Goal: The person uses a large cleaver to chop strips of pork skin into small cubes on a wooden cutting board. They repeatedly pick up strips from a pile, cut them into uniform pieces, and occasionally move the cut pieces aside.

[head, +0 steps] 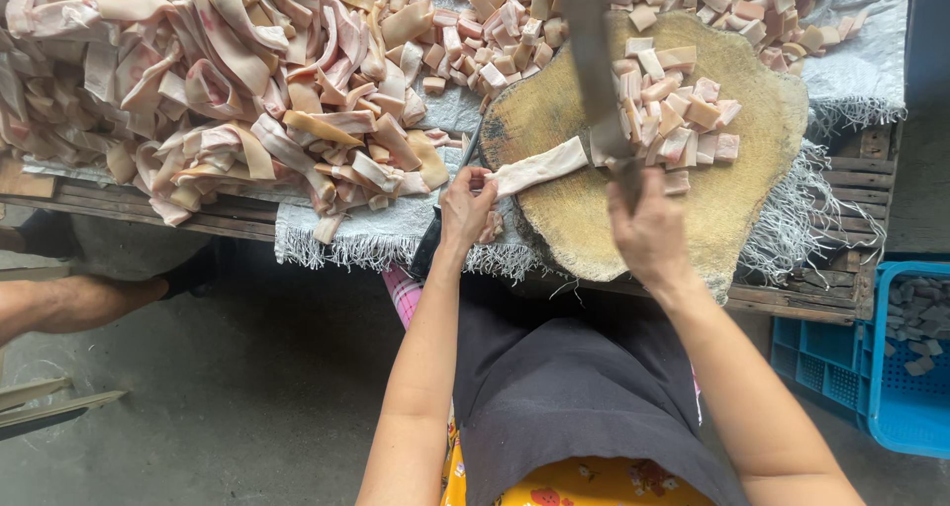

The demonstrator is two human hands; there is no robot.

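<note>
My left hand (465, 207) pinches the near end of a long pale strip of pork skin (539, 168) laid across a round wooden chopping block (737, 175). My right hand (648, 231) grips the handle of a large cleaver (594, 66); its blade stands upright over the strip's far end. A heap of small cut cubes (683, 115) lies on the block just right of the blade.
A big pile of uncut strips (218, 91) covers the white woven sheet (861, 66) on the left. More cubes (515, 31) are heaped at the back. A blue plastic crate (891, 387) stands at the lower right. Another person's arm (69, 303) shows at the left edge.
</note>
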